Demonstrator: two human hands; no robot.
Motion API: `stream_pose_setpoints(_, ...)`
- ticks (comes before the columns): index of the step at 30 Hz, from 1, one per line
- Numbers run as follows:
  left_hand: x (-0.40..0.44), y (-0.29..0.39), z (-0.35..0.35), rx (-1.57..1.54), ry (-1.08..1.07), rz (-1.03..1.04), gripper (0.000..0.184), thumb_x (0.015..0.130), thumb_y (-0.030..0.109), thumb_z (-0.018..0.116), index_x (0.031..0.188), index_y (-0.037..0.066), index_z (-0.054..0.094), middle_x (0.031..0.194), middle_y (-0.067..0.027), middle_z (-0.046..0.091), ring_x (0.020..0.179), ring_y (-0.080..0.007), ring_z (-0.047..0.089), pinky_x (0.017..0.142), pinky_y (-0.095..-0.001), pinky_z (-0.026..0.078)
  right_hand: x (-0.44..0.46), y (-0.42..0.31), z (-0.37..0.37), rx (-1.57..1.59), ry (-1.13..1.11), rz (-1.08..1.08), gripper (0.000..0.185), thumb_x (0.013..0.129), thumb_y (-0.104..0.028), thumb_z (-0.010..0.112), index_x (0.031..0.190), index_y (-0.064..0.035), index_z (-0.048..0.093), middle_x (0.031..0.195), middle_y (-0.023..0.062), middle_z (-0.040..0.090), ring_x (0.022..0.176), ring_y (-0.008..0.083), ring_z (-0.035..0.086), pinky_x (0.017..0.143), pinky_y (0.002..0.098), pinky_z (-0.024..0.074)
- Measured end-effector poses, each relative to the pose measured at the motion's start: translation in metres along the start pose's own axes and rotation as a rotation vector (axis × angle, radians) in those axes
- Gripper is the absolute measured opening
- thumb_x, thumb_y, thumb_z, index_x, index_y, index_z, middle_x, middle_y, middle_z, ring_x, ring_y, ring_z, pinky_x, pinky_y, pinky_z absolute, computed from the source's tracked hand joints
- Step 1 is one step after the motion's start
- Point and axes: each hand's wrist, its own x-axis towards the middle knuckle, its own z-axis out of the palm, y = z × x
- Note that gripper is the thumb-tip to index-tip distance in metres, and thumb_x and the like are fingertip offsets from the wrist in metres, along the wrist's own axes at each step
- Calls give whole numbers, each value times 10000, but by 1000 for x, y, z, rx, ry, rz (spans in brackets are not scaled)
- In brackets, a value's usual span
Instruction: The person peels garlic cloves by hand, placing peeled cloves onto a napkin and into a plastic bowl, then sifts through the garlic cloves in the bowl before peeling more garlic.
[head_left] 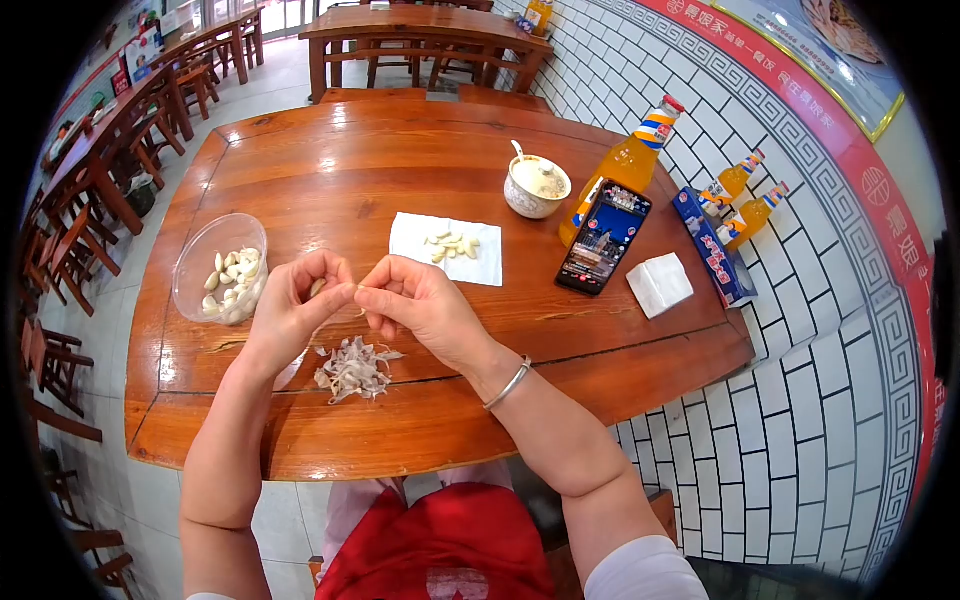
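Note:
Over the near half of the wooden table (290, 170), my two hands meet at the fingertips. My left hand (305, 300) is closed, with a garlic clove (318, 288) showing between its curled fingers. Thumb and finger of my right hand (425, 305) pinch together against the left fingertips; what they grip is too small to make out. Just below lies a heap of garlic skins (356, 370). To the left, a clear plastic bowl (190, 262) holds several unpeeled cloves (232, 275). Beyond my hands, peeled cloves (455, 245) rest on a white napkin (410, 232).
A lidded bowl with a spoon (537, 190) stands at the back right. A phone (605, 238) leans against an orange drink bottle (630, 160). Near the tiled wall (790, 400) are a tissue stack (660, 285) and a blue box (715, 250) with bottle shapes.

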Motion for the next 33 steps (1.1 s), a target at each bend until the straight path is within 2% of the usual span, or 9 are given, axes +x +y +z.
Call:
stream_pose_setpoints(6, 0, 0, 1, -7, 5, 6, 114, 878, 117, 653, 838, 55, 566, 742, 71, 482, 690, -10, 407, 596, -176, 319, 0, 0, -1, 16, -12, -11, 149, 927, -191, 636, 886, -65, 566, 711, -16, 584, 601, 40, 527, 533, 171, 421)
stream_pose_setpoints(17, 1, -9, 7, -14, 68, 46, 75, 900, 87, 635, 891, 40, 577, 793, 50, 532, 746, -22, 460, 674, -184, 382, 3, 8, -2, 54, 12, -21, 162, 937, -206, 626, 926, -65, 548, 747, -7, 571, 638, 48, 528, 570, 176, 434)
stream_pose_setpoints(25, 0, -2, 11, -32, 83, -2, 85, 900, 99, 639, 899, 37, 581, 804, 34, 559, 764, -31, 489, 698, -189, 398, 3, 7, -5, 71, -18, -19, 171, 974, -245, 560, 945, -78, 537, 781, 0, 573, 676, 52, 526, 637, 184, 450)
stream_pose_setpoints(33, 1, -7, 8, 20, 77, 23, 85, 901, 102, 634, 893, 29, 592, 816, 25, 568, 787, -45, 498, 722, -205, 411, 4, 8, -4, 79, -20, -23, 181, 984, -255, 539, 954, -77, 556, 790, 2, 583, 685, 51, 537, 644, 186, 453)
